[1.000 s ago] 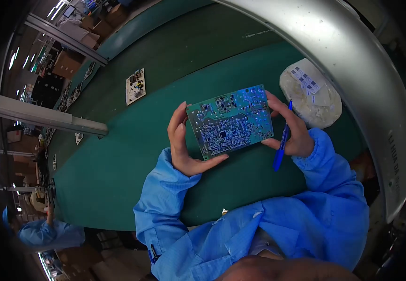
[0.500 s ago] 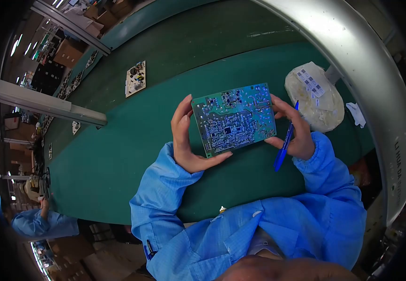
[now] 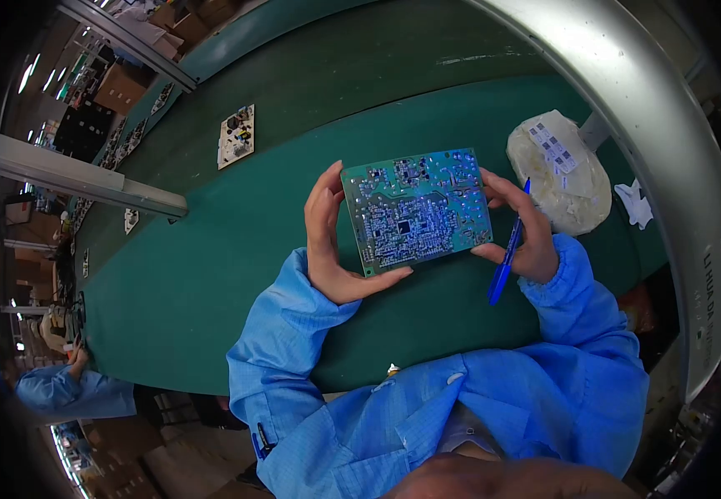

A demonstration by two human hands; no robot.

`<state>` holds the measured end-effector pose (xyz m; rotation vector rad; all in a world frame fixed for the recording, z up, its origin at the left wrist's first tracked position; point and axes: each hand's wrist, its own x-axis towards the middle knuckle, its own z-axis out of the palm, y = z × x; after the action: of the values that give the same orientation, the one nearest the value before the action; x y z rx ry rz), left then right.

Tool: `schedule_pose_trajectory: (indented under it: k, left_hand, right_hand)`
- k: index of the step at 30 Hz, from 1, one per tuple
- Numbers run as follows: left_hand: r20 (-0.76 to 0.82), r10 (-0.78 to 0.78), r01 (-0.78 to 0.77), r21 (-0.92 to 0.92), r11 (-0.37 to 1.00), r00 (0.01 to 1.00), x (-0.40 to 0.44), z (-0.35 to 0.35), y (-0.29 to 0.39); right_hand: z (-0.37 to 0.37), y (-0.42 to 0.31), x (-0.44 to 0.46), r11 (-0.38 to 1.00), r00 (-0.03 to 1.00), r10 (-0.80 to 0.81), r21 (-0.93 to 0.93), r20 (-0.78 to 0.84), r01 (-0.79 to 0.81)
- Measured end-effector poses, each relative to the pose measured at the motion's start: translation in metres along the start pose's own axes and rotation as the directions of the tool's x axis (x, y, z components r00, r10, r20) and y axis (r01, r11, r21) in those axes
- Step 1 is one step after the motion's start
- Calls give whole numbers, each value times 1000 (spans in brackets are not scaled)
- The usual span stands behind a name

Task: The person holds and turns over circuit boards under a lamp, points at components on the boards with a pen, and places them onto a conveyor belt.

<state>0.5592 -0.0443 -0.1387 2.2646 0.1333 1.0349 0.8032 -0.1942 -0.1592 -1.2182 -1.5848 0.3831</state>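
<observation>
Between my two hands is a green circuit board (image 3: pixel 417 213), its soldered side with many small parts turned up toward me. My left hand (image 3: pixel 327 241) grips the board's left edge, fingers at the upper corner and thumb at the lower one. Along the right edge, my right hand (image 3: pixel 529 237) holds the board with fingers above and thumb at the lower corner. A blue pen (image 3: pixel 507 264) is also tucked in my right hand, its thicker end pointing down. The board is held above the green table mat (image 3: pixel 210 308).
A clear plastic bag (image 3: pixel 572 195) with a printed label lies to the right, beside a crumpled white piece (image 3: pixel 633 205). Another circuit board (image 3: pixel 236 136) lies on the dark belt at the upper left. A metal post (image 3: pixel 86 179) stands left; a curved metal arm (image 3: pixel 660 108) arches right. A co-worker (image 3: pixel 69 391) is at lower left.
The board in my hands has tilted very slightly. The other board on the belt appears a little further left. My grip stays the same.
</observation>
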Motion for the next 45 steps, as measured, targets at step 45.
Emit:
schedule_pose_trajectory:
  k: [45]
  left_hand:
    - [-38,195,-167,371,913,980,-5,-1,4]
  right_hand:
    - [9,9,-1,968,975,-201,-173,-94,183]
